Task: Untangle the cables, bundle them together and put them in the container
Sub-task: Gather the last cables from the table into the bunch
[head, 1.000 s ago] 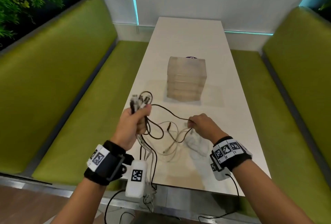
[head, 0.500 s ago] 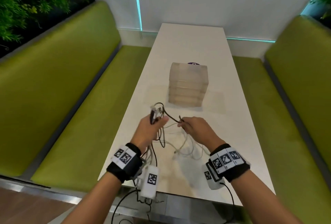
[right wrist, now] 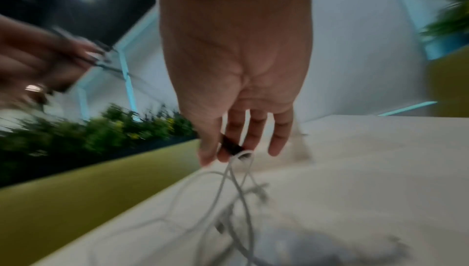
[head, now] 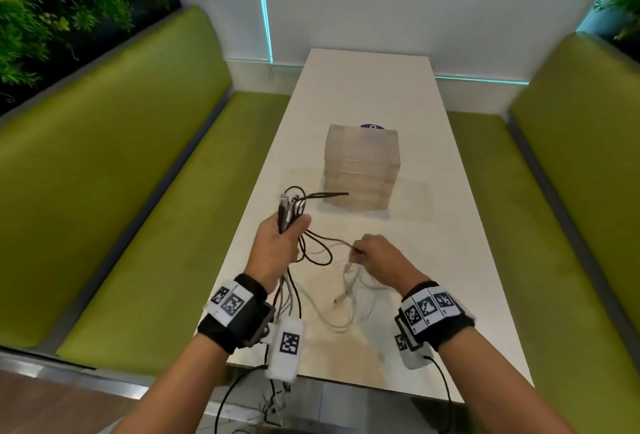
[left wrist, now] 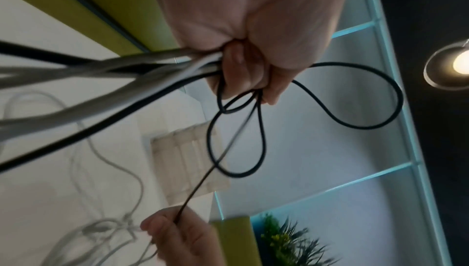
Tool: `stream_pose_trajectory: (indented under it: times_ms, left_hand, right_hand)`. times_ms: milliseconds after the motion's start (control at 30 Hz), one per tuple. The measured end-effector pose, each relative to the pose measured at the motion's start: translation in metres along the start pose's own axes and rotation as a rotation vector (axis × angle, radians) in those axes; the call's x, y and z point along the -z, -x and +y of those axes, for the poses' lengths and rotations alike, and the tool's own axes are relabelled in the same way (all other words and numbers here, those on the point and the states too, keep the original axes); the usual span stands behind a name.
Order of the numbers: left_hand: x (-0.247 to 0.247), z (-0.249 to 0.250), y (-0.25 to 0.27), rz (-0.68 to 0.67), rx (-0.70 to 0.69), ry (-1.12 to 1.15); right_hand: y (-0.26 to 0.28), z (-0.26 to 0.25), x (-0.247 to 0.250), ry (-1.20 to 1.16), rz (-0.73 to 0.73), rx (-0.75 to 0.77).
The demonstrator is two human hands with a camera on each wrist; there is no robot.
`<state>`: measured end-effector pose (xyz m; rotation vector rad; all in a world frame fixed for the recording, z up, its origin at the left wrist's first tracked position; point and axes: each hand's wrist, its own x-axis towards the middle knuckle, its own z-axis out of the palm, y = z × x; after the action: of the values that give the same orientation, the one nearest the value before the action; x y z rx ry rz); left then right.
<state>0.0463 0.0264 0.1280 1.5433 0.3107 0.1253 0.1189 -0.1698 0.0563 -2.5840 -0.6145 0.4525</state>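
A left hand (head: 278, 246) is gripping bundled cables (head: 311, 253) above the white worktop (head: 450, 260); the right hand (head: 377, 257) is pinching one dark strand. The translucent container (head: 362, 170) is standing farther off, contents indiscernible.

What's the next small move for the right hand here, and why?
Probably draw the pinched black cable end back toward the left hand and tuck it into that fist. The right hand pinches only this end; the left hand already grips the other cables' connector ends together. White cables lie loose on the table, and the container holds none.
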Motion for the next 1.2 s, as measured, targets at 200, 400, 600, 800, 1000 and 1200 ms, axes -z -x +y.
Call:
stream_pose_trajectory:
  times_ms: [200,400,600,800,1000,1200]
  left_hand:
    - [0.014,0.007,0.013,-0.054,-0.023,0.005]
    - [0.031,0.005,0.015,-0.130,0.028,-0.065]
    - [0.019,-0.005,0.027,-0.407,0.008,-0.351]
    - [-0.001,-0.003,0.035,-0.609,-0.077,-0.415]
    - [-0.003,-0.002,0.042,-0.626,-0.044,-0.429]
    - [0.002,-0.001,0.045,-0.463,0.101,-0.273]
  right_hand:
    - [-0.009,0.008,-0.001,0.014,0.087,-0.008]
    - [0.025,-0.023,0.031,-0.516,0.085,0.046]
    - [0.063,-0.061,0.057,-0.708,-0.133,0.226]
    - [0.073,-0.063,0.047,-0.663,-0.041,0.130]
    - [0.076,-0.059,0.041,-0.662,-0.057,0.063]
    - [0.084,-0.059,0.041,-0.818,0.128,0.009]
